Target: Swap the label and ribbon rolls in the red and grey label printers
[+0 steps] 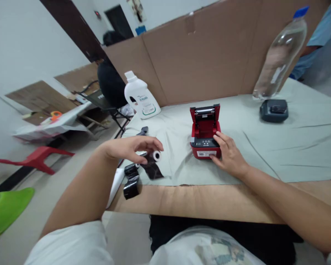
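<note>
A small red and black label printer (pixel 205 145) sits on the cloth with its lid raised and its paper bay exposed. My right hand (pixel 229 152) grips its front right corner, thumb low on the front face and fingers on the top edge. To the left, my left hand (pixel 136 149) curls its thumb and fingers around a small paper roll (pixel 156 156) with a white end and a dark core. A loose black strip trails down from that roll. Just below this hand lies another roll with a glossy black strip (pixel 131 184) unwound over the table edge.
Behind the printer stand a white jug (pixel 142 97) and a cardboard panel (pixel 204 55). A tall clear bottle (pixel 278 60) and a dark boxy device (pixel 274 110) are at the right. A dark object (pixel 144 130) lies beyond my left hand. Another person's sleeve shows at the far right.
</note>
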Available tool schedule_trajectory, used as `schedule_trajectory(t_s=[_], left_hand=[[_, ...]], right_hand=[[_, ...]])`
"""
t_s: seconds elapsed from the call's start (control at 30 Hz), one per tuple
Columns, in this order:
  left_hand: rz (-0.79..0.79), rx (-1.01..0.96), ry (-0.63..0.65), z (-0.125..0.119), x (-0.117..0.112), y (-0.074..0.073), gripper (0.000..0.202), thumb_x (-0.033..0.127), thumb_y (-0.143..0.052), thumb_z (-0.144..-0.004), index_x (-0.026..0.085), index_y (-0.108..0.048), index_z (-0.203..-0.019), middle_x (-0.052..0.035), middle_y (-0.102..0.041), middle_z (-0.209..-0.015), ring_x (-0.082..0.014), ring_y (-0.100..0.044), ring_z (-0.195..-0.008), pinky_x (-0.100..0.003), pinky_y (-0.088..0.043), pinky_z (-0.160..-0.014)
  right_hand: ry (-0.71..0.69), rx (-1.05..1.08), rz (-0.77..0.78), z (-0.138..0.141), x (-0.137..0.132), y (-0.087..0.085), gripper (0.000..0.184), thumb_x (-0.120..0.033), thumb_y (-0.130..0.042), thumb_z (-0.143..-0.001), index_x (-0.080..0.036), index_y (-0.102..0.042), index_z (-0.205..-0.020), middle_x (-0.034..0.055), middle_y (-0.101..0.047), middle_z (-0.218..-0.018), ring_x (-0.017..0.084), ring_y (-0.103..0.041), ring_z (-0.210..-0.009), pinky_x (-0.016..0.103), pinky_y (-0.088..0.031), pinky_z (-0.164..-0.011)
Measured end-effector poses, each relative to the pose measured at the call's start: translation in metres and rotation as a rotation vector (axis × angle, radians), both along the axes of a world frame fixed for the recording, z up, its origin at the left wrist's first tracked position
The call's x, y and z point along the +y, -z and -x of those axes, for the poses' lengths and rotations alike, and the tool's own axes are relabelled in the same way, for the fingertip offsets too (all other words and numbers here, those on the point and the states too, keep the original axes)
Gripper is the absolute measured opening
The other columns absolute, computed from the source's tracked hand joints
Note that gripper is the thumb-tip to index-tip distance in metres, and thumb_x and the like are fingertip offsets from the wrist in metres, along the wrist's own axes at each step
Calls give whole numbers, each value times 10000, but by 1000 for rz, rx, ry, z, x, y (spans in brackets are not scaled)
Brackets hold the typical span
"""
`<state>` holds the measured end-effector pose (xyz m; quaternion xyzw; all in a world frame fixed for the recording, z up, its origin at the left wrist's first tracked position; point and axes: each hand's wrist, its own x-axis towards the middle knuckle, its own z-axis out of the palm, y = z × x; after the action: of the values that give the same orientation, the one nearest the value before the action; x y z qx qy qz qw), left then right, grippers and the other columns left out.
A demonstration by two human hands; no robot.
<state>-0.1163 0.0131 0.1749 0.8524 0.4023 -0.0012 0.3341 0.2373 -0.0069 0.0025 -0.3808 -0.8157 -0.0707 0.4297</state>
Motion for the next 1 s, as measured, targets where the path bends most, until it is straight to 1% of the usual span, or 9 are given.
schedule_trajectory(t_s=[0.07,0.13,0.2,0.27,0.4,0.5,0.6,0.83,1.0], left_hand=[[169,-113,167,-42,-6,-7,392,324,-726,-722,204,-632,-1083,-92,-697,-1045,-196,-651,-909,-317,-526,-808],[196,-193,231,-80,3,-2,346,285,-715,-746,198,-617,-1066,-90,-689,-1046,-185,-642,-913,-317,-521,-811],[138,-257,207,-111,24,12,331,246,-701,-747,184,-601,-1057,-93,-675,-1077,-185,-636,-945,-327,-515,-831],[26,-275,125,-136,50,31,334,210,-683,-734,170,-588,-1052,-90,-663,-1101,-188,-629,-979,-339,-507,-859],[-124,-56,30,-171,87,60,325,167,-641,-721,157,-592,-1042,-69,-677,-1081,-193,-631,-999,-328,-496,-890],[-207,88,12,-184,95,70,335,186,-641,-725,160,-606,-1058,-60,-685,-1060,-203,-639,-976,-316,-502,-873],[-246,81,6,-187,94,77,363,199,-676,-704,158,-612,-1060,-61,-685,-1073,-207,-639,-994,-312,-503,-889],[-221,-178,5,-180,96,94,334,127,-682,-668,151,-619,-995,-74,-701,-1043,-202,-652,-1006,-333,-510,-916],[-258,-120,58,-182,95,94,182,167,-632,-741,176,-669,-919,-31,-723,-969,-180,-661,-909,-323,-516,-873]], right_hand=[[-1,0,5,0,0,0,754,-271,-619,-848,-187,-224,-1484,199,-404,-1410,372,-443,-1265,587,-464,-1009],[-12,-1,18,-1,0,0,750,-268,-610,-853,-198,-218,-1488,194,-402,-1417,367,-444,-1267,591,-465,-1004],[-22,-3,26,-1,-1,0,750,-266,-605,-856,-192,-214,-1492,200,-389,-1432,364,-427,-1290,587,-458,-1014],[-4,2,14,-2,-1,0,760,-277,-613,-853,-177,-216,-1494,209,-362,-1456,372,-381,-1333,593,-432,-1040],[34,16,-80,-4,-3,-2,767,-331,-648,-843,-181,-256,-1485,198,-364,-1472,380,-310,-1390,598,-385,-1078],[-2,-36,-127,-5,-5,-4,628,-302,-625,-866,-229,-362,-1432,148,-466,-1423,349,-357,-1376,554,-412,-1058],[-40,-79,-135,-4,-6,-4,511,-273,-591,-888,-242,-441,-1376,108,-571,-1344,326,-414,-1344,521,-432,-1025],[-22,12,-106,0,-6,-4,669,-338,-608,-873,-168,-334,-1459,170,-539,-1381,326,-404,-1360,532,-412,-1047],[-39,-32,-63,-1,-6,-3,625,-330,-579,-888,-190,-356,-1455,146,-558,-1370,324,-416,-1352,532,-422,-1033]])
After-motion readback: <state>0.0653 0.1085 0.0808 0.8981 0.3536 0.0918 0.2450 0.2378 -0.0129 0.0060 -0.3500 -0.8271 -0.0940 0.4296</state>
